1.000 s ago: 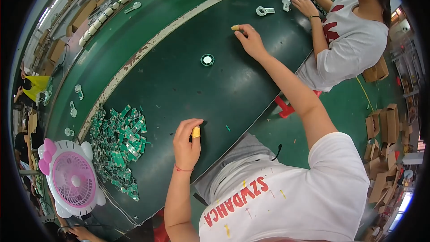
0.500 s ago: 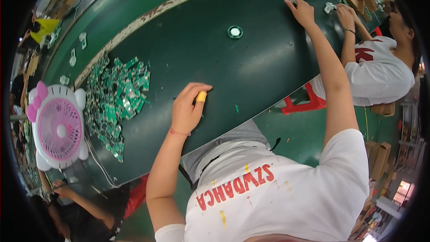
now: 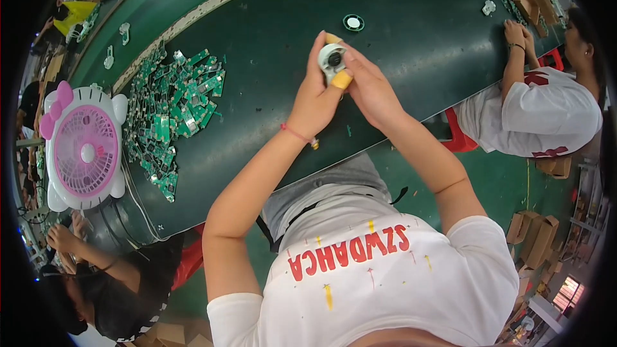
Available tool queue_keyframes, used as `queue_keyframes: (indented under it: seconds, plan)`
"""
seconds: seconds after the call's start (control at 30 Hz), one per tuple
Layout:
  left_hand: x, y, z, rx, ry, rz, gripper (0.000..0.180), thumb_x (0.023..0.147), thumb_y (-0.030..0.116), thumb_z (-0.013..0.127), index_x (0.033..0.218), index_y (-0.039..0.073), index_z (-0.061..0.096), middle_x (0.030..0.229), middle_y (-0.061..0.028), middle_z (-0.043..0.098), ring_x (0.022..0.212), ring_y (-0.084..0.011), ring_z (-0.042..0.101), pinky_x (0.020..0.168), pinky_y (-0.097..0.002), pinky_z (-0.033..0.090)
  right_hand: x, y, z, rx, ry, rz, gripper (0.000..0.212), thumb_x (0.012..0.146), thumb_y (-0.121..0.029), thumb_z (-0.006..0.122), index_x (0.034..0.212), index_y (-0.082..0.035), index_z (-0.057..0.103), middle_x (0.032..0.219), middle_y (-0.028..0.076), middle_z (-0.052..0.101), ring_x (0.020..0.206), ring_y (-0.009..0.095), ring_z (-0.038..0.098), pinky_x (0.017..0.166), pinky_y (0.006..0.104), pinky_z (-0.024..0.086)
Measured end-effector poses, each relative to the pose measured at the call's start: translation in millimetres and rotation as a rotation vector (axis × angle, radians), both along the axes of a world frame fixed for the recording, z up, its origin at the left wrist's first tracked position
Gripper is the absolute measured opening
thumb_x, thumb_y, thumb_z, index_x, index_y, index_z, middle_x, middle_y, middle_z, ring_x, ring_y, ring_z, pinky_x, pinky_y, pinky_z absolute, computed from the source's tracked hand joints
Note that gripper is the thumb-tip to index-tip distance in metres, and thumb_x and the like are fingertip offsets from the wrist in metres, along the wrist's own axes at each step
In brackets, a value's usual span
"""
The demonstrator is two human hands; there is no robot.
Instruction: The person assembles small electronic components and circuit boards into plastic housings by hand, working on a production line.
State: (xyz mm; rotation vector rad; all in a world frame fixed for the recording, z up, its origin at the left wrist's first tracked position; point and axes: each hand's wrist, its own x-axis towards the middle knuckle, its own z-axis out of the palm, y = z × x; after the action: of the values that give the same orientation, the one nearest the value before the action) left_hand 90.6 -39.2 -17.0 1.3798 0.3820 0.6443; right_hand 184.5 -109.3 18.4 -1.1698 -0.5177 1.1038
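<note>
A small white plastic housing with a round black part (image 3: 333, 59) is held between my two hands above the dark green tabletop. My left hand (image 3: 319, 87) grips it from the left, with yellow finger covers on the index finger and thumb. From the other side, my right hand (image 3: 371, 87) has its thumb and fingers closed against the same housing. The ends of several fingers are hidden behind it. Just beyond lies a round green ring with a white centre (image 3: 353, 23). To my left spreads a heap of green circuit boards (image 3: 186, 99).
A pink and white fan (image 3: 87, 148) stands at the left, its cables beside it. Co-workers sit on both sides. Another white part (image 3: 489, 8) lies near the right co-worker's hands, by cardboard boxes (image 3: 526, 3). Two white pieces lie past the pale strip (image 3: 212, 9).
My right hand has come back from the far right with the white housing. My left hand has moved up and right to meet it, closing on the housing. The view has shifted slightly.
</note>
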Motion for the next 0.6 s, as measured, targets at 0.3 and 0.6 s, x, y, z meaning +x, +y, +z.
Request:
queue_keyframes:
  seconds: [0.3, 0.6]
  plan:
    - [-75, 42, 13, -0.652, -0.089, -0.120, 0.045, 0.099, 0.044, 0.033, 0.123, 0.007, 0.044, 0.116, -0.0151, 0.058, 0.079, -0.0174, 0.063, 0.056, -0.0258, 0.048, 89, 41, -40, -0.073, -1.779, -0.202, 0.043, 0.084, -0.026, 0.064, 0.123, -0.012, 0.055, 0.126, 0.013, 0.052, 0.114, 0.034, 0.049, 0.094, 0.0413, 0.043]
    - [-92, 57, 13, -0.708, -0.281, -0.126, 0.043, 0.100, 0.036, 0.027, 0.122, 0.004, 0.046, 0.116, -0.0163, 0.059, 0.075, -0.0183, 0.061, 0.059, -0.0269, 0.048, 47, 31, -18, -0.083, -1.164, 0.158, 0.039, 0.080, -0.001, 0.063, 0.118, -0.007, 0.058, 0.112, 0.006, 0.054, 0.102, 0.018, 0.053, 0.086, 0.0275, 0.044]
